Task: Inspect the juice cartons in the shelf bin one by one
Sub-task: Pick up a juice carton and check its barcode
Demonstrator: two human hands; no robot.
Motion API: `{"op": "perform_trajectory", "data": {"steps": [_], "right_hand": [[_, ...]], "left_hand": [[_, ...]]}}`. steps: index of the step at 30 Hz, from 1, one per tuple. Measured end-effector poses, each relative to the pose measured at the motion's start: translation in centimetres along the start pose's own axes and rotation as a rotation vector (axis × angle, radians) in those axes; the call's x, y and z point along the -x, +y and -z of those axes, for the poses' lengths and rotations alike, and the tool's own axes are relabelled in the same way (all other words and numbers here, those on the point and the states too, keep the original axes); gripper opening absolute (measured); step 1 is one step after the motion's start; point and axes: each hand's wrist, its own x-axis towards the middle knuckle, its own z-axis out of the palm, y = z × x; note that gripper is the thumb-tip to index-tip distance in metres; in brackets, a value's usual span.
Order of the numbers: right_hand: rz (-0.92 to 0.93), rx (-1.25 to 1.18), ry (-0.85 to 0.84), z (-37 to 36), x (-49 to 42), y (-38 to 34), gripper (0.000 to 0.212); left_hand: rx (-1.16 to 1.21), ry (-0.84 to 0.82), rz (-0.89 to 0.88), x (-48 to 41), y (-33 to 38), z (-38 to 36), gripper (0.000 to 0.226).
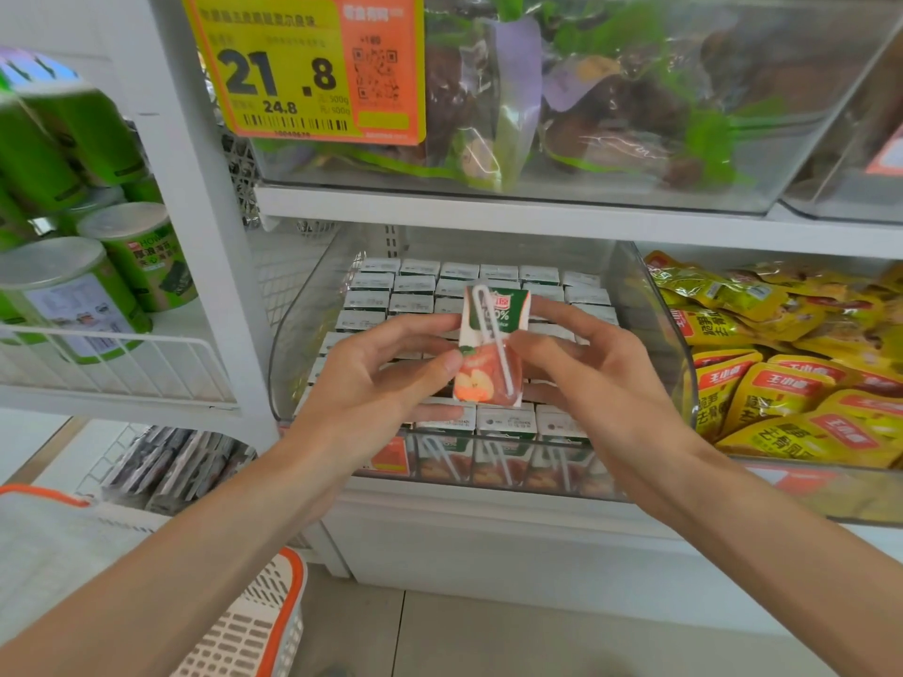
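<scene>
A small apple juice carton (491, 349) with a white straw taped across its front is held upright above the clear shelf bin (288, 334). My left hand (381, 378) pinches its left side with thumb and fingers. My right hand (581, 364) holds its right side, with fingers behind it. Several more cartons (410, 285) stand in tight rows inside the bin, white tops up. The front row (493, 461) shows through the bin's front wall.
Yellow snack packets (782, 373) fill the bin to the right. Green cans (97, 266) stand on a wire shelf at left. Above sits a bin of bagged goods (611, 105) with a price tag (303, 66). A white and orange shopping basket (254, 623) is at lower left.
</scene>
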Motion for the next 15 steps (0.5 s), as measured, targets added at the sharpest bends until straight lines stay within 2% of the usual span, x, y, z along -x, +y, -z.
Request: {"op": "perform_trajectory", "data": {"steps": [3, 6, 9, 15], "right_hand": [[-0.082, -0.153, -0.018, -0.01, -0.06, -0.23, 0.038], [-0.244, -0.354, -0.011, -0.09, -0.12, -0.71, 0.031], [-0.332, -0.36, -0.017, -0.01, -0.15, -0.86, 0.031], [-0.319, -0.31, -0.014, -0.14, -0.35, -0.82, 0.028]], "left_hand": [[-0.018, -0.026, 0.009, 0.08, -0.02, -0.15, 0.031], [-0.049, -0.077, 0.025, 0.12, -0.18, -0.38, 0.036], [-0.053, -0.094, 0.023, 0.13, -0.11, -0.59, 0.04], [-0.027, -0.085, 0.039, 0.1, -0.07, -0.71, 0.04]]}}
